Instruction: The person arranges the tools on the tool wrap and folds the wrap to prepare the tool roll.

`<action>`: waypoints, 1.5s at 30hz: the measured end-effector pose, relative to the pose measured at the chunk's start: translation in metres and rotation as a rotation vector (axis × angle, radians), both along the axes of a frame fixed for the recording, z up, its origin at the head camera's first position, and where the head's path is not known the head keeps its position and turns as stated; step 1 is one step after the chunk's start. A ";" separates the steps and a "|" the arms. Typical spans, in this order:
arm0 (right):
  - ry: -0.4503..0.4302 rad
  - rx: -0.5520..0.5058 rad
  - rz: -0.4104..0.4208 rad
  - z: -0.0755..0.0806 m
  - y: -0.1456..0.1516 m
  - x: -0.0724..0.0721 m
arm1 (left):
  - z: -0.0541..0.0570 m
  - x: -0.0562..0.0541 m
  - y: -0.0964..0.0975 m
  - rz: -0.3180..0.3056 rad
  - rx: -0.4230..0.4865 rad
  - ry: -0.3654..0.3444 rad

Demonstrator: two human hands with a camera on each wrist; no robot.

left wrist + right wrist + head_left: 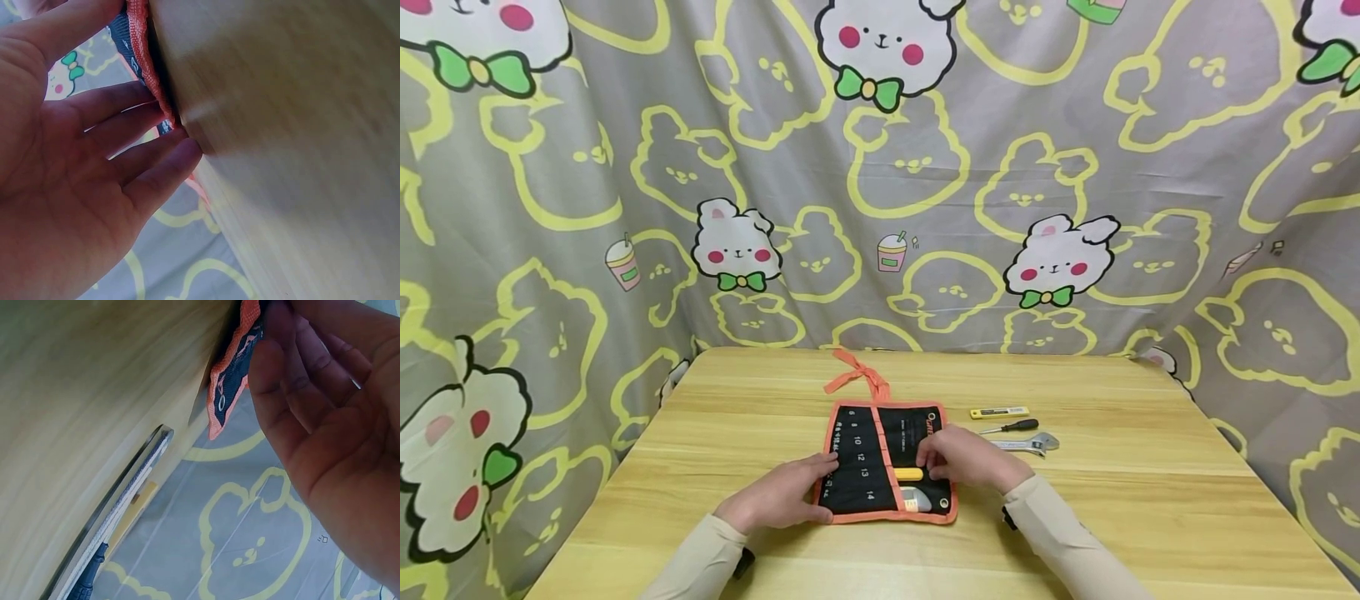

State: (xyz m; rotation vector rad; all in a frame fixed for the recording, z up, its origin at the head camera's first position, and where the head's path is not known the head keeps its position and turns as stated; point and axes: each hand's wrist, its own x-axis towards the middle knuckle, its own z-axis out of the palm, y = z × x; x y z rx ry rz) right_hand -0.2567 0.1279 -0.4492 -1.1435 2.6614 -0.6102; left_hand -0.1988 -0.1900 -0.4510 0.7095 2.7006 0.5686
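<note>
A black fabric tool roll [842, 450] with orange edging lies on the table, its left pockets numbered. From its pockets, a yellow handle [909, 474] and a rounded grey tool with a yellow part [917, 499] stick out to the right. My left hand [782, 493] rests along the roll's left edge; its fingers are fairly straight and touch the orange edging [147, 56] in the left wrist view. Over the roll's right flap is my right hand [973, 460], fingers bent, beside the yellow handle's end. Its fingertips are hidden, so I cannot tell whether they pinch it.
Right of the roll lie an adjustable wrench [1033, 444], a screwdriver with a black handle [1021, 426] and a flat yellow item with a dark label [998, 412]. An orange tie strap [872, 379] trails off the roll's far edge. A patterned curtain [940, 192] hangs behind the table.
</note>
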 end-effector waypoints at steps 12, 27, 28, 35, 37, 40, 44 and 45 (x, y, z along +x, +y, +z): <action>-0.002 -0.027 0.046 -0.005 -0.006 0.000 | 0.000 0.000 0.000 0.004 0.007 0.003; 0.030 -0.012 0.049 -0.009 -0.011 0.000 | -0.001 0.000 -0.001 -0.004 0.000 0.013; 0.035 -0.012 0.050 -0.009 -0.011 0.000 | -0.001 0.000 -0.001 -0.004 -0.001 0.013; 0.074 -0.011 0.067 -0.008 -0.014 0.002 | -0.001 -0.001 0.000 0.002 -0.016 0.012; 0.079 -0.017 0.074 -0.008 -0.015 0.003 | -0.001 -0.002 0.000 0.001 -0.023 0.017; 0.087 -0.025 0.079 -0.008 -0.016 0.004 | -0.001 -0.002 0.001 0.001 -0.026 0.021; 0.101 -0.014 0.079 -0.009 -0.018 0.004 | -0.001 0.000 0.001 0.002 -0.021 0.018; 0.104 -0.009 0.079 -0.009 -0.019 0.004 | 0.000 0.000 0.001 0.001 -0.020 0.019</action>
